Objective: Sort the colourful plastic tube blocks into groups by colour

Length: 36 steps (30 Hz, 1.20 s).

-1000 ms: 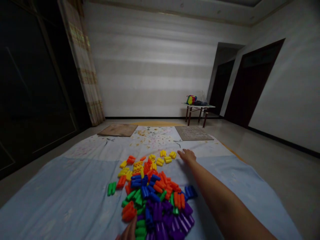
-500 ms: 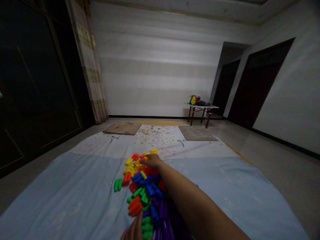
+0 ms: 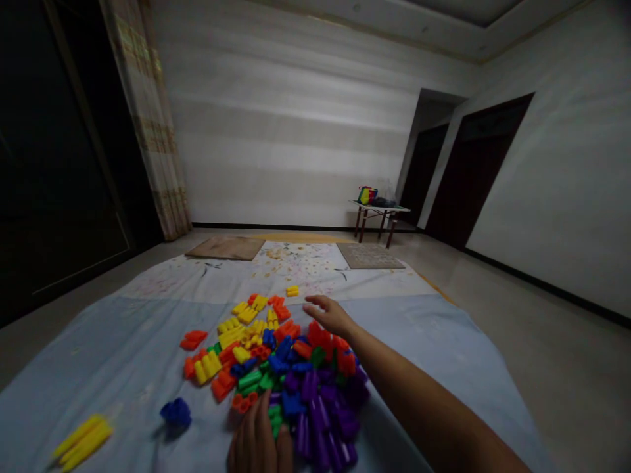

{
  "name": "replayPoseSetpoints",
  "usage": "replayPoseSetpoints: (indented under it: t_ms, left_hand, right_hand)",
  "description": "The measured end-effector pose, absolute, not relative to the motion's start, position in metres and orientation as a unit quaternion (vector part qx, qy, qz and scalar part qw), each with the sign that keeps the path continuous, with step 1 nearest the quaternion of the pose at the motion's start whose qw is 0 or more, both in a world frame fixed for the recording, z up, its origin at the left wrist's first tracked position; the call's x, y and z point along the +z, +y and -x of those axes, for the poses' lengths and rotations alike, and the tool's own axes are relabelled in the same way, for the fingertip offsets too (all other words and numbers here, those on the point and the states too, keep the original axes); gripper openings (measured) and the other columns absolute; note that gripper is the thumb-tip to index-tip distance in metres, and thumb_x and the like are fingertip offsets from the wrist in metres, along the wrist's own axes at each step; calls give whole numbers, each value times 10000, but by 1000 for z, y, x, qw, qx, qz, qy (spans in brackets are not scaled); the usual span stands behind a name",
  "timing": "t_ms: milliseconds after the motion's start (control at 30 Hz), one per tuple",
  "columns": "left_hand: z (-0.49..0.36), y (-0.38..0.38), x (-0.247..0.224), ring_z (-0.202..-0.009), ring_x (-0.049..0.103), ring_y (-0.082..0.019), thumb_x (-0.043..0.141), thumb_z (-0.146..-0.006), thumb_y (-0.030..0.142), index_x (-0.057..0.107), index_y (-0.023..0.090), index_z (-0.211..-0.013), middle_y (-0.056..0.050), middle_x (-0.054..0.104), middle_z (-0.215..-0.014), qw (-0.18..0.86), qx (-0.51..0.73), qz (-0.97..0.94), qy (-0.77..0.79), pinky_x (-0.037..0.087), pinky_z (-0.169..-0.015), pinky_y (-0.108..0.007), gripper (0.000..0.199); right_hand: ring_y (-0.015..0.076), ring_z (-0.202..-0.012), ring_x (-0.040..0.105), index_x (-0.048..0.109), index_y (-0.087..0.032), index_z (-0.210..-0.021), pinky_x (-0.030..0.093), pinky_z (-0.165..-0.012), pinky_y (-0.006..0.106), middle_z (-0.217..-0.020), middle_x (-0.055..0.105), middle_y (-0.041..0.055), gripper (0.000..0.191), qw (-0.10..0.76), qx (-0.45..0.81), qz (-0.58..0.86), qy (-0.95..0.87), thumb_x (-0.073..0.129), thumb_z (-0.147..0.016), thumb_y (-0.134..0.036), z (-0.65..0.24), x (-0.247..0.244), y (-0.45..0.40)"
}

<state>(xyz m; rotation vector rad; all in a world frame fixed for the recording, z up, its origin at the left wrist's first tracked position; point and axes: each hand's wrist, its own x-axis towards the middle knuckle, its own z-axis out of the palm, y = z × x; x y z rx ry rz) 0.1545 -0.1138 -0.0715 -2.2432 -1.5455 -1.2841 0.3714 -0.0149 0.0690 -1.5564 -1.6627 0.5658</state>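
A heap of colourful plastic toy building blocks, many tube-shaped, lies on the cloth in front of me. My left hand rests at the near edge of the heap with its fingers stretched out, against green blocks and an orange block. Just past the heap's far right side, my right hand is open and holds nothing; orange blocks are nearest to it. Purple blocks fill the near right part. Yellow blocks lie toward the far left.
Apart from the heap, a yellow block and a blue block lie at the lower left. The floral cloth covers the surface, with two flat mats at its far end. A small table holding bags stands by the wall.
The heap has spread leftward, and loose yellow and blue blocks now show at the lower left. My right hand has come off the blocks toward the right. The view has turned slightly right.
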Motion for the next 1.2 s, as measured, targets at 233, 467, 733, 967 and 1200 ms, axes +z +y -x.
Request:
replayPoseSetpoints:
  t_ms: [233,467,733,967,1200]
  left_hand:
    - [-157,-136,-33,-1102,500,-244,375,-838,235,537,127,-1122,-144,573,-1174,92,-374,768,-511,420,-892,-417,345]
    - [-169,-166,15,-1119,477,-256,379,-852,263,534,114,-1118,-157,570,-1111,11,-387,711,-587,366,-960,-468,342]
    - [-90,-120,76,-1139,491,-238,421,-823,380,478,132,-1202,-136,535,-1224,-96,-312,645,-691,399,-935,-382,457]
    - [25,-73,62,-1246,334,-397,249,-860,407,367,-104,-1216,-268,437,-1274,-54,-279,571,-770,237,-1010,-531,633]
    - [23,-51,31,-1232,414,-301,245,-849,396,440,-18,-1197,-244,490,-1265,-82,-293,579,-757,296,-1038,-412,575]
  right_hand:
    - [254,-1150,508,611,-157,-1122,337,-1028,410,-1217,581,109,591,386,187,720,-546,529,-714,-577,-466,-4,-108]
    - [276,-1148,514,602,-170,-1149,363,-1017,400,-1210,586,112,610,396,231,684,-567,551,-691,-570,-432,-11,-101]
    - [252,-1121,542,564,-153,-1198,412,-974,373,-1205,596,85,613,404,272,644,-590,500,-742,-556,-356,3,-74]
    - [243,-1205,463,476,-141,-1280,354,-1023,371,-1302,512,80,646,397,311,613,-608,544,-744,-495,-283,19,-38]
    - [251,-1247,412,443,-152,-1299,314,-1047,390,-1353,453,102,713,379,425,535,-624,612,-709,-517,-231,47,-21]
